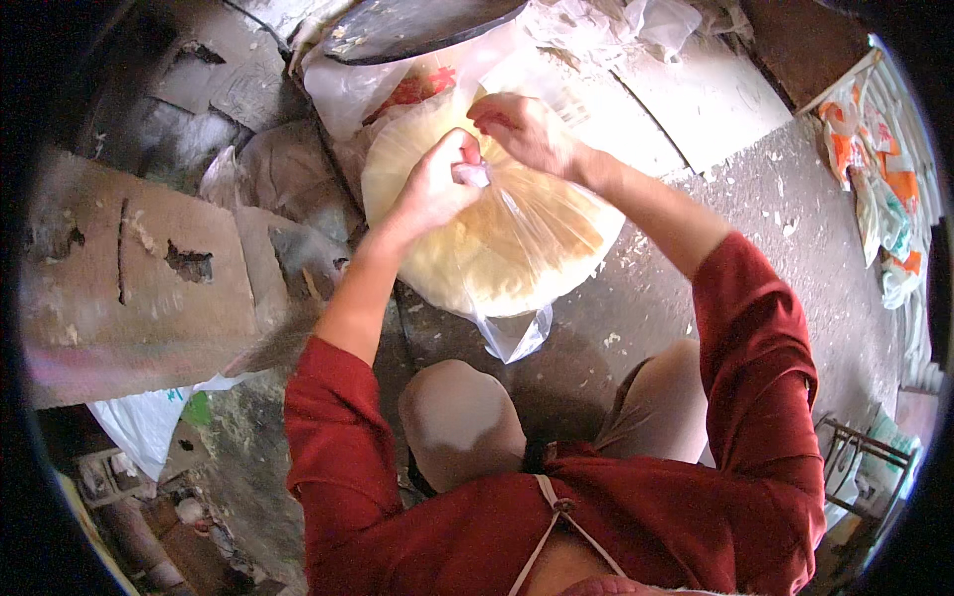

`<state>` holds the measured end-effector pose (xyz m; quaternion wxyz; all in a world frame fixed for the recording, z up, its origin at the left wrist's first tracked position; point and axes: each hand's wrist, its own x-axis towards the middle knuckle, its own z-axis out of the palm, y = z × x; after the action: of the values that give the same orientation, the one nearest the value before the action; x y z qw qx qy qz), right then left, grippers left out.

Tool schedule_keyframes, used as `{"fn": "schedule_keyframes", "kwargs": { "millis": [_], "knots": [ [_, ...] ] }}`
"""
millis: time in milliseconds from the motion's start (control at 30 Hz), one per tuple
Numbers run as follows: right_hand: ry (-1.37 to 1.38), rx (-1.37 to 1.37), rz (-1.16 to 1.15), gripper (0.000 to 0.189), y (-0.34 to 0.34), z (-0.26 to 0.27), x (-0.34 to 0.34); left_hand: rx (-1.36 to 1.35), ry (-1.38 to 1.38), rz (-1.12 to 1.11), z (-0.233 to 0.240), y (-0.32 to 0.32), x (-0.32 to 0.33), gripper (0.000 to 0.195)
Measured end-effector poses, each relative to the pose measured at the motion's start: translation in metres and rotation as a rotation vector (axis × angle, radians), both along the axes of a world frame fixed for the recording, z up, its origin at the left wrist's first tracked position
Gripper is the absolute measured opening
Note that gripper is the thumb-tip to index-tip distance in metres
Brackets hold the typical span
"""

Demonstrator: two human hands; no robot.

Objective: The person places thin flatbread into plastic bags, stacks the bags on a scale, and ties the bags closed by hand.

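A clear plastic bag [514, 253] with round, flat, pale yellow and tan contents lies before me, one loose handle hanging off its near edge. My left hand [445, 179] grips the gathered plastic at the middle of the bag's top, the thumb and forefinger closed around it. Just up and to the right of it, my right hand [518, 127] hovers over the bag with bent fingers. It is slightly blurred, and whether it pinches any plastic cannot be told.
Beyond the bag lie a dark round pan-like object [417, 30] and crumpled plastic [596, 26]. Torn cardboard [141, 276] is at the left. Orange and white plastic bags [872, 164] hang at the far right, above a metal rack [868, 462]. Pale flakes litter the floor [775, 216].
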<state>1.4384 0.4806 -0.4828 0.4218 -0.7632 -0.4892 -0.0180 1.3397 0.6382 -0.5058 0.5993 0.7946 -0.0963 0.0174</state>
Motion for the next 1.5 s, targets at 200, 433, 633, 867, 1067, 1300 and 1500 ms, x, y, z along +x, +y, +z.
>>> {"fn": "schedule_keyframes", "kwargs": {
  "millis": [200, 433, 633, 867, 1067, 1300, 1500],
  "knots": [
    [0.477, -0.617, 0.342, 0.043, 0.006, 0.020, 0.016, 0.669, -0.581, 0.331, 0.003, -0.026, -0.014, 0.024],
    [0.150, -0.367, 0.372, 0.037, -0.008, 0.008, 0.022, 0.944, -0.937, 0.439, 0.019, -0.037, -0.014, 0.015],
    [-1.058, -0.216, 0.416, 0.019, -0.025, 0.043, 0.015, 1.155, -0.864, 0.370, 0.029, -0.034, -0.021, 0.017],
    [-1.077, -0.239, 0.295, 0.013, -0.058, -0.010, 0.042, 1.051, -0.716, 0.278, -0.029, -0.010, -0.040, 0.015],
    [-0.869, -0.426, 0.284, 0.011, -0.049, -0.043, 0.029, 0.920, -0.242, 0.305, -0.096, -0.004, -0.062, 0.016],
    [1.048, -0.178, 0.207, 0.021, -0.021, -0.006, 0.004, 0.272, -0.178, 0.290, -0.039, -0.011, -0.062, 0.022],
    [1.195, -0.218, 0.133, 0.031, -0.009, 0.013, -0.007, -0.642, 0.262, 0.118, 0.008, -0.018, -0.050, 0.024]
  ]
}}
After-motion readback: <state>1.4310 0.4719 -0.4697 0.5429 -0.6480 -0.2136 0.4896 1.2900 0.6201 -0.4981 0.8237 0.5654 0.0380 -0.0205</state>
